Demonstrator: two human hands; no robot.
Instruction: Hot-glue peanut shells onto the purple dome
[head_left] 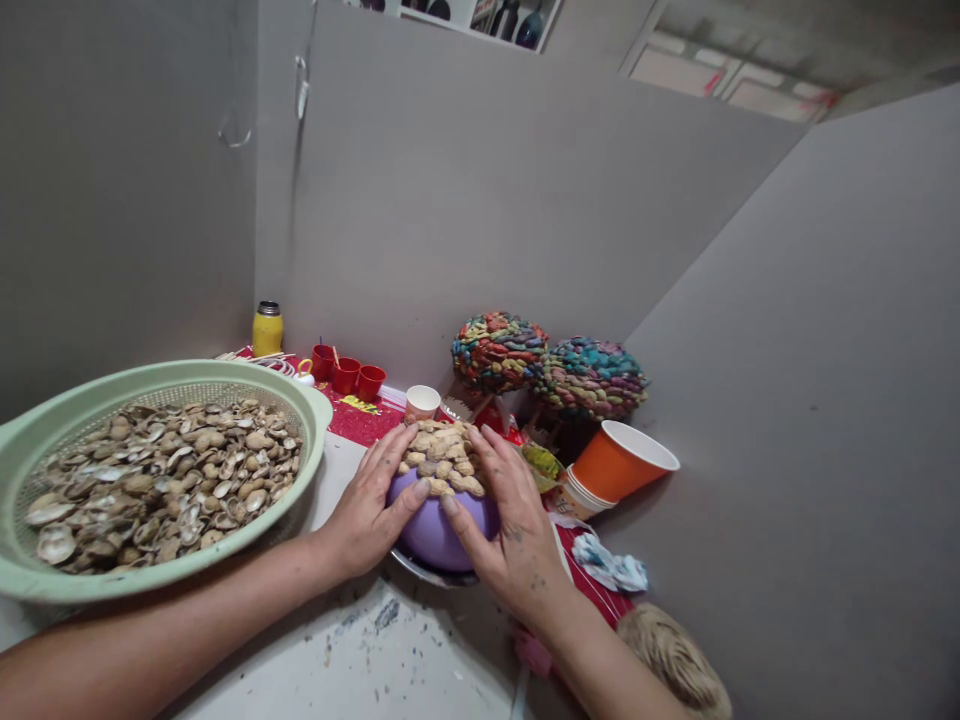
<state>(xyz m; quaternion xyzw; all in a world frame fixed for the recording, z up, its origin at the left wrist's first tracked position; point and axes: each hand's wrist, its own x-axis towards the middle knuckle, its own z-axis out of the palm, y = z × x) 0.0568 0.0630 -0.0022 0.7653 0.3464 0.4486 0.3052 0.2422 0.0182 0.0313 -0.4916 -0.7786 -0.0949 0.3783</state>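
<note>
A round purple balloon sits in a dark-rimmed bowl on the white table, only the bowl's front edge showing. Peanut shells cover the balloon's top in a tight layer. My left hand cups the left side, its thumb at the lower edge of the shells. Against the right side presses my right hand, fingers curved over the shells and thumb on the front. Both hands hold the balloon between them; its back is hidden.
At left stands a green colander full of loose shells. Behind are red cups, a yellow bottle, a paper cup and two painted shell-covered balls. An orange paper bucket leans at right, near twine.
</note>
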